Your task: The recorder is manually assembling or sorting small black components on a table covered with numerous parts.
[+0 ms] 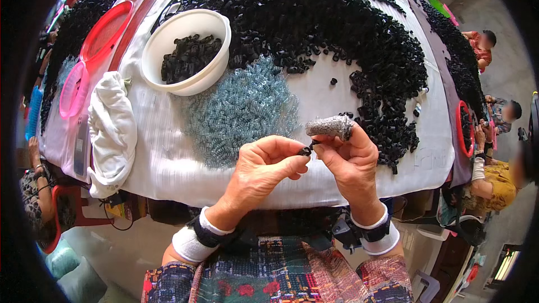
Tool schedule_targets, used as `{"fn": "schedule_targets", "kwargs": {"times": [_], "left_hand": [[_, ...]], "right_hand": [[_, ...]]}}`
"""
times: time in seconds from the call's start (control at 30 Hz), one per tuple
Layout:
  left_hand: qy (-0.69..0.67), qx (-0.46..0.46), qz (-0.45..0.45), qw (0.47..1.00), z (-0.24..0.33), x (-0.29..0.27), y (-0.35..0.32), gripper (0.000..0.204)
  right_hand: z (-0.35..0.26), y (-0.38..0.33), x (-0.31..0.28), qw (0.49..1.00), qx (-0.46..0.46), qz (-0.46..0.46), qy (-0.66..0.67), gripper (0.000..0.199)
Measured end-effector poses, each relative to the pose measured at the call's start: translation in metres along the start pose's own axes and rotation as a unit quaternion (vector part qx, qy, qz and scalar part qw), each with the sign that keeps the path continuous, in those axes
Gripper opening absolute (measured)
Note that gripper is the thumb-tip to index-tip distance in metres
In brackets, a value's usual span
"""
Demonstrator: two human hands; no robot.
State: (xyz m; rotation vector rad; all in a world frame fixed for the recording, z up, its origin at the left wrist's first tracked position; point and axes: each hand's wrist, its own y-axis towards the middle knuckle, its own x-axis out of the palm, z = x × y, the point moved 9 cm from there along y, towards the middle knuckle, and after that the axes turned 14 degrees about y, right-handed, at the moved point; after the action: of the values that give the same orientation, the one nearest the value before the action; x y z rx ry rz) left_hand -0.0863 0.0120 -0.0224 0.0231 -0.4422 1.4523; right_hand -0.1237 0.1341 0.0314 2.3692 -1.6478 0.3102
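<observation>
Over the near part of the white-covered table, my left hand (pixel 263 164) pinches a small black plastic piece (pixel 305 151) between thumb and forefinger. Close against it, my right hand (pixel 352 160) is closed with thumb and finger on a small black part (pixel 315 143). Whether the two parts join cannot be made out. A grey knitted finger cover (pixel 330 127) sits on a finger of my right hand. Just beyond my hands lies a heap of small clear bluish springs (pixel 247 112). A broad heap of black plastic pieces (pixel 314 17) curves behind and to the right.
A white basin (pixel 193 86) holding black pieces stands at the left of the heap. A rolled white cloth (pixel 111 134), a phone (pixel 82 143), a pink basket (pixel 74 87) and a red basket (pixel 106 31) lie farther left. Other people (pixel 494 185) sit at the right.
</observation>
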Motion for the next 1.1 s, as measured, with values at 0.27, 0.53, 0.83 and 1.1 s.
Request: {"fn": "schedule_targets", "kwargs": {"times": [0.27, 0.53, 0.83, 1.1], "left_hand": [[0.067, 0.011, 0.031, 0.997, -0.003, -0.002, 0.001, 0.016], [0.079, -0.004, 0.048, 0.996, -0.012, -0.005, 0.003, 0.015], [0.065, -0.023, 0.069, 0.995, -0.02, -0.008, 0.007, 0.016], [0.063, -0.026, 0.066, 0.995, -0.017, -0.004, 0.009, 0.016]], "right_hand": [[0.002, -0.007, -0.005, 0.988, -0.103, 0.03, -0.113, 0.02], [-0.011, -0.011, 0.004, 0.942, -0.168, 0.025, -0.289, 0.021], [-0.002, -0.012, 0.001, 0.939, -0.15, 0.06, -0.302, 0.022], [0.006, -0.014, -0.005, 0.95, -0.143, 0.094, -0.262, 0.019]]}}
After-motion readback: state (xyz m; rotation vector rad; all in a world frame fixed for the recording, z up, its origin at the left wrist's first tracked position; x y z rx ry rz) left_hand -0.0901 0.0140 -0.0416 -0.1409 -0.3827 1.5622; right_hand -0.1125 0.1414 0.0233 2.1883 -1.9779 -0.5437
